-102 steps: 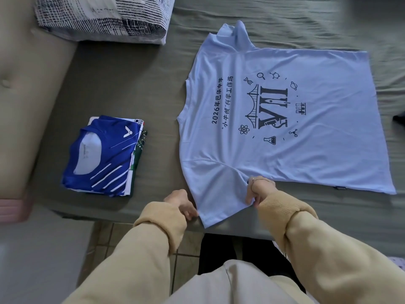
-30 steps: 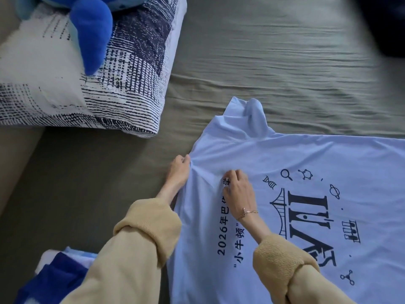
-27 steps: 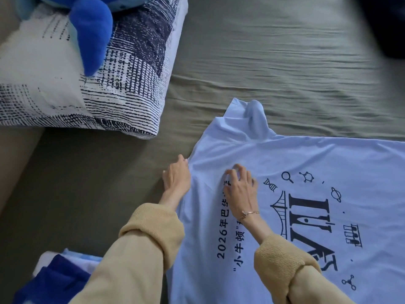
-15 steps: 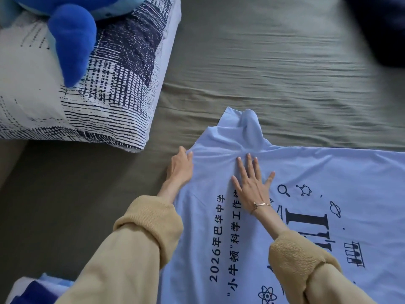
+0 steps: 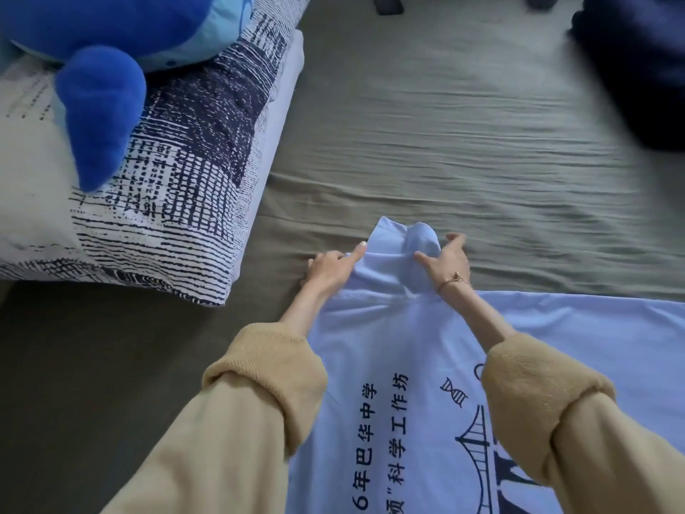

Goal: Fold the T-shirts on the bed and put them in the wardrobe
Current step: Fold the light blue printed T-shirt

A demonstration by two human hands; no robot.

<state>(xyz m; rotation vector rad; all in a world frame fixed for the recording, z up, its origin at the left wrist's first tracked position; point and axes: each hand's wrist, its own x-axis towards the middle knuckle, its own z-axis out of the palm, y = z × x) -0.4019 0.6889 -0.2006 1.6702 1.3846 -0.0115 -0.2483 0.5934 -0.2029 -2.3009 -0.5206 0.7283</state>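
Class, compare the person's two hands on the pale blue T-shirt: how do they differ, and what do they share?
The left hand points its forefinger along the sleeve's edge, while the right hand pinches the bunched sleeve between thumb and fingers. The right hand's wrist bears a bracelet; the left's is bare. Both touch the T-shirt at its far sleeve.

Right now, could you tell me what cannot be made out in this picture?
- T-shirt: lower part cut off by the head view's bottom edge; print partly hidden by the right forearm.
- Left hand: its curled fingers are hidden.
- Dark object, top right: blurred, cut off.
- Wardrobe: out of view.
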